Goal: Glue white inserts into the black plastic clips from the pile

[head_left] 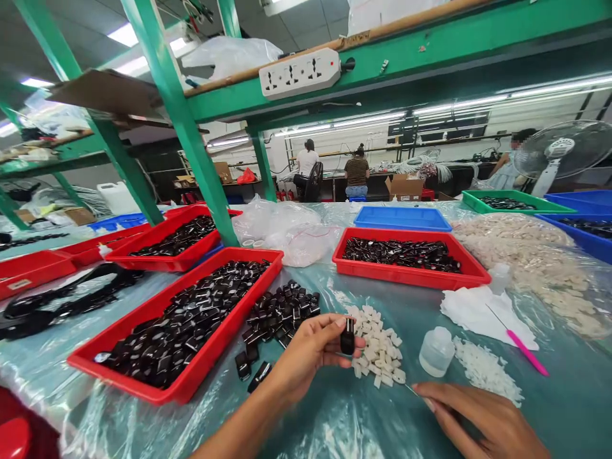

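My left hand (320,344) is closed on a small glossy black plastic part (348,336), held upright between thumb and fingers. Beside it lies a heap of small cream-coloured pieces (377,344). My right hand (471,414) pinches a thin metal needle (412,389), whose tip meets a piece at the heap's lower right edge; its handle is hidden in the hand. To the left of my left hand is a loose pile of similar black parts (282,309). Close to my right hand are a small translucent bottle (437,352) and a mound of tiny white bits (488,371).
Red trays (179,395) (411,278) hold many black parts. A pink-handled needle tool (526,354) rests partly on a white cloth (482,309). Bagged cream pieces (549,274) lie at right. A green shelf post (191,134) stands at left; a fan (559,150) and several people are farther back.
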A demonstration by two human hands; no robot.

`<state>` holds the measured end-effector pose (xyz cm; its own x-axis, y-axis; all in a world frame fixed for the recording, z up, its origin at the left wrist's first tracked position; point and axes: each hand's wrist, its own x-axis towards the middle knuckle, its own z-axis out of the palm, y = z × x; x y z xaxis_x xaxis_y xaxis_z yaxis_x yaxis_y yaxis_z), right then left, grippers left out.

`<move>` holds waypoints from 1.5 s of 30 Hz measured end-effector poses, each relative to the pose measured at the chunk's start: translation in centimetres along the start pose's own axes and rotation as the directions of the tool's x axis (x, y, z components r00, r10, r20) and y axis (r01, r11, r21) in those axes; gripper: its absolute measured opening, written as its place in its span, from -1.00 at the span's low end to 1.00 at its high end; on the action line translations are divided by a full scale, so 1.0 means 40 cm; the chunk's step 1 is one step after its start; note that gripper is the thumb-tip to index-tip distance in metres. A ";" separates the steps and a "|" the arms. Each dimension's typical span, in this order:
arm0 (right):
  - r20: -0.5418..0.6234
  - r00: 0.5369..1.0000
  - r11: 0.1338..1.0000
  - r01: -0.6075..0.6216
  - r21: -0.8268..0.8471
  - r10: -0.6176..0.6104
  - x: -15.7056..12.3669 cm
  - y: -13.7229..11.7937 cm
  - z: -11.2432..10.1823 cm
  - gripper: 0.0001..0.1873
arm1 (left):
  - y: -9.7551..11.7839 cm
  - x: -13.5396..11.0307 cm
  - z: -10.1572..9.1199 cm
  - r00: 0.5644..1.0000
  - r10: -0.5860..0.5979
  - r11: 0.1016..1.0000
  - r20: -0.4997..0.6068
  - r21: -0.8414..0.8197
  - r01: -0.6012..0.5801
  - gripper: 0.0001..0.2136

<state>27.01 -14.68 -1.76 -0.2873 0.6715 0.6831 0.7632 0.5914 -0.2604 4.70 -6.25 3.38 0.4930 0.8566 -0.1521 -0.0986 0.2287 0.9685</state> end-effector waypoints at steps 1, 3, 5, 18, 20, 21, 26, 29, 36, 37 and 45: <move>0.007 1.000 1.000 -0.012 -0.005 0.012 -0.002 0.001 -0.003 -0.76 | 0.000 0.004 0.008 1.000 -0.011 0.999 0.020 -0.038 0.012 -0.79; 0.013 1.000 1.000 -0.024 -0.008 0.024 -0.007 0.004 -0.007 -0.77 | -0.002 0.012 0.020 0.998 -0.039 0.996 0.039 -0.074 0.042 -0.80; 0.018 0.999 0.999 -0.033 -0.010 0.033 -0.010 0.006 -0.010 -0.78 | -0.005 0.016 0.026 0.996 -0.069 0.993 0.048 -0.092 0.073 -0.80; -0.059 0.996 0.997 -0.057 0.055 0.060 -0.004 -0.020 -0.009 -0.78 | -0.037 0.024 0.076 0.987 -0.162 0.975 0.015 -0.151 0.163 -0.68; -0.093 0.993 0.993 -0.063 0.101 0.073 0.003 -0.031 -0.005 -0.80 | -0.056 0.022 0.097 0.989 -0.150 0.979 0.004 -0.137 0.150 -0.68; -0.105 0.992 0.990 -0.061 0.130 0.075 0.006 -0.036 -0.002 -0.80 | -0.066 0.021 0.108 0.990 -0.141 0.982 -0.001 -0.128 0.140 -0.68; -0.104 0.969 0.933 -0.182 0.310 0.223 0.008 -0.053 0.026 -0.83 | -0.105 0.024 0.144 0.997 -0.061 0.992 -0.056 -0.110 0.055 -0.62; -0.058 0.931 0.844 -0.298 0.446 0.359 0.004 -0.055 0.043 -0.85 | -0.110 0.024 0.148 0.999 -0.014 0.998 -0.049 -0.055 0.011 -0.65; 0.036 0.784 0.552 -0.469 0.689 0.620 0.005 -0.042 0.060 -0.93 | -0.094 0.013 0.128 0.997 -0.074 0.980 0.012 -0.182 0.075 -0.63; 0.041 0.774 0.525 -0.466 0.712 0.632 0.005 -0.043 0.062 -0.93 | -0.093 0.012 0.126 0.996 -0.079 0.975 0.029 -0.204 0.084 -0.63; -0.028 0.763 0.532 -0.423 0.734 0.645 0.009 -0.074 0.060 -0.86 | -0.103 0.008 0.114 0.993 -0.053 0.952 0.104 -0.294 0.082 -0.69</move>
<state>23.28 -15.12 -2.40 0.2892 0.8819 0.3724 0.1029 0.3581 -0.9280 9.22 -9.04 0.23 0.5851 0.7904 -0.1816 -0.3081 0.4238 0.8517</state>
